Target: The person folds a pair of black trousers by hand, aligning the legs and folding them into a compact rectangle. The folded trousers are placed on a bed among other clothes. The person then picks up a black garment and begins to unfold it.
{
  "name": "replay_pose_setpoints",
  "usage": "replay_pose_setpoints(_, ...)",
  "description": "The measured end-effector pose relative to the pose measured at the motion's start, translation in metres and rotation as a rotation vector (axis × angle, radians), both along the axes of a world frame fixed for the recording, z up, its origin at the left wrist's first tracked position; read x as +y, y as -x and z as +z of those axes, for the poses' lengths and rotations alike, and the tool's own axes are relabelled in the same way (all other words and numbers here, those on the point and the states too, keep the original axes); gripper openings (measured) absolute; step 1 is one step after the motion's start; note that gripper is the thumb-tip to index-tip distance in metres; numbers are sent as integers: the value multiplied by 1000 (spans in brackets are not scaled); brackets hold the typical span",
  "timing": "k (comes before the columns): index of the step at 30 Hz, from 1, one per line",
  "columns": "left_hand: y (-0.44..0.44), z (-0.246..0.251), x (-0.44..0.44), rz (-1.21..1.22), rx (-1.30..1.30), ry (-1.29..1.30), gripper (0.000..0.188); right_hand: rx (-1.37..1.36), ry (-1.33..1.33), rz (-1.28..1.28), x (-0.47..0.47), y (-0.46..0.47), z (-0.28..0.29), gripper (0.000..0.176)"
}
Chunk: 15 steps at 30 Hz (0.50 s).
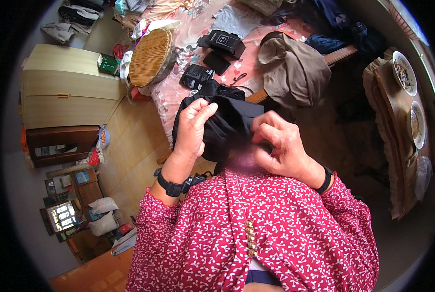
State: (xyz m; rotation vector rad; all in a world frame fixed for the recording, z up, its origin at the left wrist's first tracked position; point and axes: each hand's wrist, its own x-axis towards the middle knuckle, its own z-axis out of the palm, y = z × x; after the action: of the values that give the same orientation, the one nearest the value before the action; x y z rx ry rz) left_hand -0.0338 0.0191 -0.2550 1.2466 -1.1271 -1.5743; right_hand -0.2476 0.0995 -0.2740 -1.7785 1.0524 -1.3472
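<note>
A piece of black cloth [228,124] hangs in folds in front of my chest. My left hand [193,127] pinches its upper left part between thumb and curled fingers. At the cloth's right edge, my right hand [281,142] is raised with its fingers bent inward. It is slightly blurred, and whether the fingertips grip the cloth or something small is unclear. A blurred purple patch [241,157] lies between the hands, too indistinct to name. Just beyond the cloth, black straps and packaging [199,76] lie on the bed's edge.
The bed [166,96] has a pink heart-patterned sheet and holds a black box [224,42], a round woven-topped object [150,58] and a grey-brown garment [294,69] over its wooden edge. To the right, a covered table [388,109] carries two bowls. A wardrobe [71,87] stands left.
</note>
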Motion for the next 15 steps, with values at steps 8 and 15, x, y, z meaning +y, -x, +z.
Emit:
replay_pose_setpoints(8, 1, 3, -3, -55, -54, 17, 20, -487, -350, 90, -3, 3, -20, 9)
replay_pose_setpoints(15, 19, 4, 0, -138, -143, 112, 20, -430, -440, 144, 0, 2, -33, 11)
